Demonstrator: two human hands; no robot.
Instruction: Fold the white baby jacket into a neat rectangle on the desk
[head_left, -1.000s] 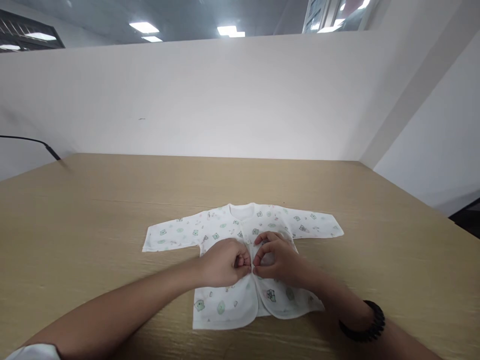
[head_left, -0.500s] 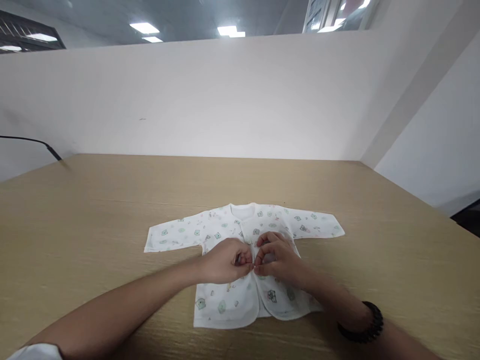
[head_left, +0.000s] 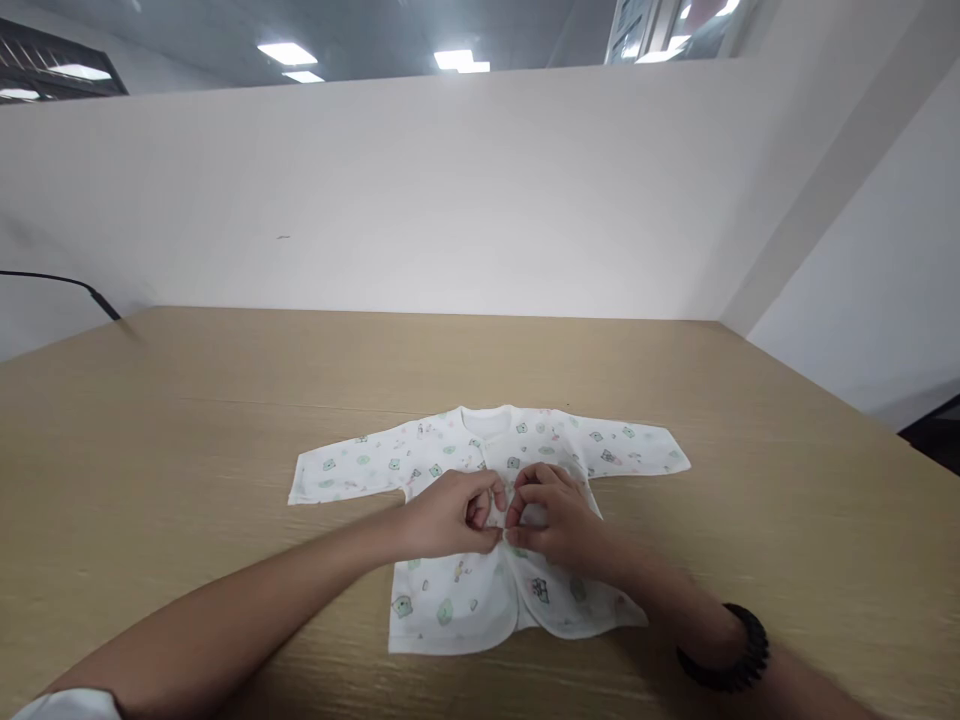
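Head view, white jacket (head_left: 469, 590) printed green, sleeves (head_left: 345, 470) spread, left fingers (head_left: 482, 541) half curled, hold unclear, right fingers (head_left: 529, 540) pinching front edge (head_left: 515, 600)

Two bare forearms, smooth and slender, and a pair of ungloved human hands, the left (head_left: 454, 515) and the right (head_left: 561, 522), belong to the person at work. A white fabric sleeve (head_left: 71, 704) ends in a curved hem on the left arm, only a small piece of it showing at the frame's lower corner. Circling the right wrist is a glossy black bracelet (head_left: 756, 655), thick and ridged like a coil, its material unclear.
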